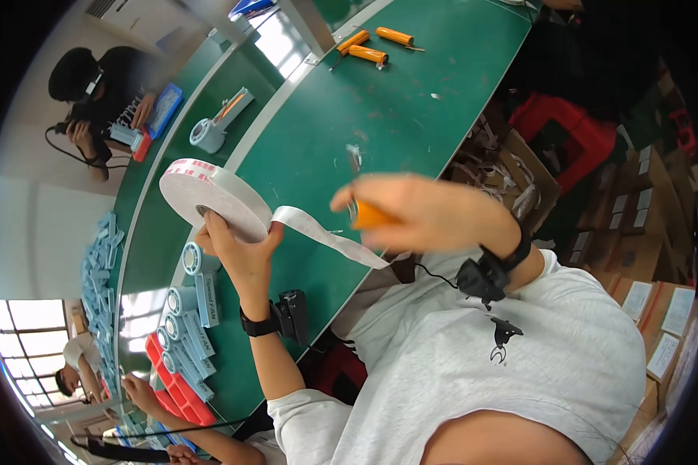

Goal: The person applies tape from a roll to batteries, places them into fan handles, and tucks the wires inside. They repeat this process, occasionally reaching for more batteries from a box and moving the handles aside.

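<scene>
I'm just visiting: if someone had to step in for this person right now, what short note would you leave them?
Left hand: holds the big white tape roll up over the green table.
Right hand: blurred, gripping an orange-handled tool at the pulled-out tape strip.
Done: a strip is drawn off the roll.
Left: the strip is not yet separated from the roll, as far as I can tell.
Nearby: more orange-handled tools at the far table edge.

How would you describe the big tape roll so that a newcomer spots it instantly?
Start at the long green workbench and find its near edge. There the left hand holds up a large white tape roll, tilted, with a white strip running to the right hand. It is far bigger than the small pale-blue reels below it.
</scene>
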Demonstrator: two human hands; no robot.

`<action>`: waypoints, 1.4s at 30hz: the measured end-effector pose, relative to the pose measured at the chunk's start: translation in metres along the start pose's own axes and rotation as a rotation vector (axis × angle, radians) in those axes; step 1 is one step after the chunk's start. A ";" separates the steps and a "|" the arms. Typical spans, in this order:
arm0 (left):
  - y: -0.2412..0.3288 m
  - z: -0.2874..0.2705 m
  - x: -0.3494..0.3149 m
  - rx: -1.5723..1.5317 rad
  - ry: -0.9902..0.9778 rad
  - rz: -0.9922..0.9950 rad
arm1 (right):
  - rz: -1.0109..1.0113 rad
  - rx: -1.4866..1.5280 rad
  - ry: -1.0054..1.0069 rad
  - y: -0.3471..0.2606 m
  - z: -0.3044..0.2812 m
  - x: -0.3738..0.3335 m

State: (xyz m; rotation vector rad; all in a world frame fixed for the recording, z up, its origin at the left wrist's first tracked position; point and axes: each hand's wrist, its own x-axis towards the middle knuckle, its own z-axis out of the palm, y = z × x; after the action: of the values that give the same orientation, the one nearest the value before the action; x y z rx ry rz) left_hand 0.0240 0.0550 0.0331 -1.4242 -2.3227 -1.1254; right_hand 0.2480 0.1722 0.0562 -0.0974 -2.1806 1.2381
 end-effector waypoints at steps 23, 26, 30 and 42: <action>0.014 0.010 -0.013 0.362 0.135 0.181 | 0.222 1.053 0.622 0.046 0.073 0.109; 0.014 0.003 -0.010 0.517 0.133 0.280 | 0.313 1.167 0.625 0.061 0.078 0.109; 0.015 0.001 -0.005 0.526 0.089 0.287 | 0.329 1.165 0.692 0.071 0.088 0.116; -0.007 0.004 -0.036 0.339 -0.253 -0.011 | -0.457 1.233 1.258 0.093 -0.009 0.172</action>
State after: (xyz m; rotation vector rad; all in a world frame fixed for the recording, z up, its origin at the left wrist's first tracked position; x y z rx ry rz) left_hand 0.0375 0.0322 0.0081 -1.4913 -2.5365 -0.5389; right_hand 0.0935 0.2910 0.0678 0.1127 -0.2045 1.4135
